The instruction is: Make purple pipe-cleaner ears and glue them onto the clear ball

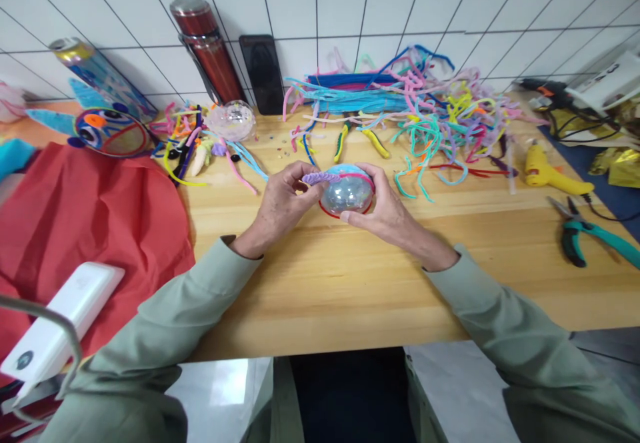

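Note:
A clear plastic dome (345,195) with red and pink pipe cleaner along its edge is held above the wooden table. My right hand (387,206) grips its right side, thumb at the lower rim and fingers over the top. My left hand (293,200) pinches a twisted purple pipe cleaner (320,178) that lies against the dome's upper left. Just behind the dome are yellow-handled pliers (341,143), partly covered by a heap of colourful pipe cleaners (365,96).
To the left stand a decorated piece with blue wings (113,130), a can (100,76), a red thermos (210,50) and a phone (263,73). A power bank (65,316) rests on red cloth (100,216). Rightward lie a yellow glue gun (553,173) and teal pliers (595,230).

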`<state>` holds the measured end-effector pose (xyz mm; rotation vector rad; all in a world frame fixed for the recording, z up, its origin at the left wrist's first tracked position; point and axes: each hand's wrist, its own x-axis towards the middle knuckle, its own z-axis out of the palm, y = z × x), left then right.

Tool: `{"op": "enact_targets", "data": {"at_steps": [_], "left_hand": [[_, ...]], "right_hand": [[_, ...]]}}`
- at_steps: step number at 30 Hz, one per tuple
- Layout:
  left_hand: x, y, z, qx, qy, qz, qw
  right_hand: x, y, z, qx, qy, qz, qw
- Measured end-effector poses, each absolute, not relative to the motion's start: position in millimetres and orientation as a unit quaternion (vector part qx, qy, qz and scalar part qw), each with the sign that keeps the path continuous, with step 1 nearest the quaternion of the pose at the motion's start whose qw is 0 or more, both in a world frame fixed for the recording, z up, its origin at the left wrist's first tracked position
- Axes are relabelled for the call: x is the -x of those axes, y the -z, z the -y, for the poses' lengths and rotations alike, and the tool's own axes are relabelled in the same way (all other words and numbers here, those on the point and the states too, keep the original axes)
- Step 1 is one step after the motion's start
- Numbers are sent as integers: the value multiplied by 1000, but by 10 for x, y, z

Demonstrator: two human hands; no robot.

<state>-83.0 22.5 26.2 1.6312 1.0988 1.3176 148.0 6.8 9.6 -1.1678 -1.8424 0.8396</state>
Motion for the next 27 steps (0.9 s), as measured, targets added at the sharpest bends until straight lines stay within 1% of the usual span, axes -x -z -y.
{"op": "enact_targets", "data": {"at_steps": [9,15,18,21,27], "left_hand": [[800,-314,-123,-696,-510,-403,305],[737,-358,113,-760,-542,-321,161],[736,-420,275,-788,-529,-299,101],[743,-468,387,-807,-511,-286,83],[732,-496,450,-817,-501,-270,90]], "right_hand": [[-1527,-37,-17,456,-323,730,394],[-1609,-57,182,421,-286,757,410],[-1645,-72,301,412,-252,772,413],[-1682,-75,391,398,-238,780,420],[-1743,-77,437,377,-209,791,434]]}}
